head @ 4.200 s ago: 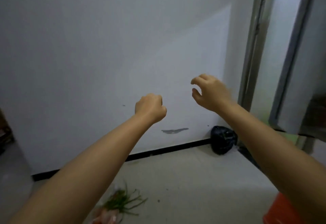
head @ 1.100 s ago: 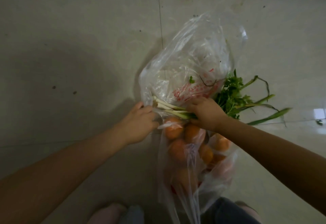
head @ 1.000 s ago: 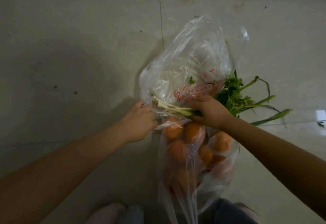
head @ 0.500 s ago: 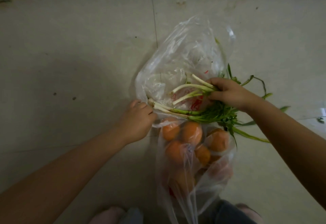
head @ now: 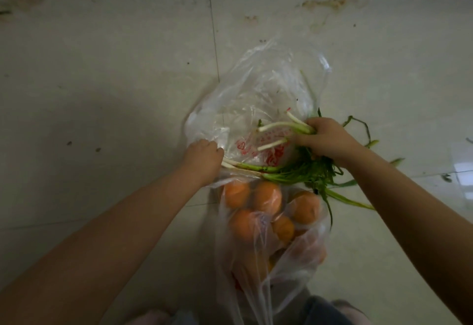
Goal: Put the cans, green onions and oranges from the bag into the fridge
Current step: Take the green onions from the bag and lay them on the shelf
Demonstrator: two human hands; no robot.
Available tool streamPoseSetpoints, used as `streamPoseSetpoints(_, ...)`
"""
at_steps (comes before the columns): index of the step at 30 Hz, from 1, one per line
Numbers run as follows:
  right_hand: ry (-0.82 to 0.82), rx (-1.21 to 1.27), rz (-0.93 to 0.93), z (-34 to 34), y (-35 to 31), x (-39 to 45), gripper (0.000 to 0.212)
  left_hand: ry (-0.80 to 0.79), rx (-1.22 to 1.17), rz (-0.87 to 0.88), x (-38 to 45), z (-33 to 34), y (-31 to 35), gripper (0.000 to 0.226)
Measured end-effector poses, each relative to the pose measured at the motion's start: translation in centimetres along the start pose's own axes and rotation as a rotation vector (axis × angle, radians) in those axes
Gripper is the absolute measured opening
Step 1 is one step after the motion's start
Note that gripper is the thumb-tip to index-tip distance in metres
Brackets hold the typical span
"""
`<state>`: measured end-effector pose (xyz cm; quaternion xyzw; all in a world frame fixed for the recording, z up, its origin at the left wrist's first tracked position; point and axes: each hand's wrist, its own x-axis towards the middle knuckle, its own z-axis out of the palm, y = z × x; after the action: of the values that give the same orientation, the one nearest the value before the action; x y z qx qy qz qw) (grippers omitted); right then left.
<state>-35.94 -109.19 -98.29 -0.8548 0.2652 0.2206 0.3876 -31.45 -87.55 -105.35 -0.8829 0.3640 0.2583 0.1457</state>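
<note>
Head view: A clear plastic bag is seen lying on the tiled floor, its mouth toward the person. A bunch of green onions is laid across the bag's middle, long axis running left to right, white root ends to the left, green leaves trailing off to the right onto the floor. The right hand is closed around several stalks at their upper green part, so that white ends project leftward from the fist. The left hand is closed at the bag's left edge, touching the white ends of the lower stalks; whether plastic or stalks are gripped cannot be told. Oranges are contained in the near part of the bag, just below the onions. No cans can be made out. The fridge is not in view. The right hand is judged nearer to the bunch's middle; withdrawal rightward, along the long axis, is indicated.
</note>
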Motion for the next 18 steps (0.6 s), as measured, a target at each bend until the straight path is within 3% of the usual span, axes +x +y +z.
streamPoseSetpoints(4,0.106,-0.110,0.018,0.0,1.0,0.1,0.010,-0.004,0.049,0.014,0.4,0.2,0.3,0.037)
streamPoseSetpoints(9,0.339,0.071,-0.002,-3.0,0.4,-0.6,0.027,0.087,0.010,0.024,-0.3,0.0,1.1,0.036)
streamPoseSetpoints(13,0.314,0.245,-0.086,-6.4,-0.8,-1.9,0.017,0.181,-0.084,0.131,-0.4,-1.0,3.2,0.038)
streamPoseSetpoints(18,0.329,-0.302,-0.010,-8.9,1.0,-2.9,0.010,0.091,-0.128,0.241,1.4,-2.0,7.3,0.032)
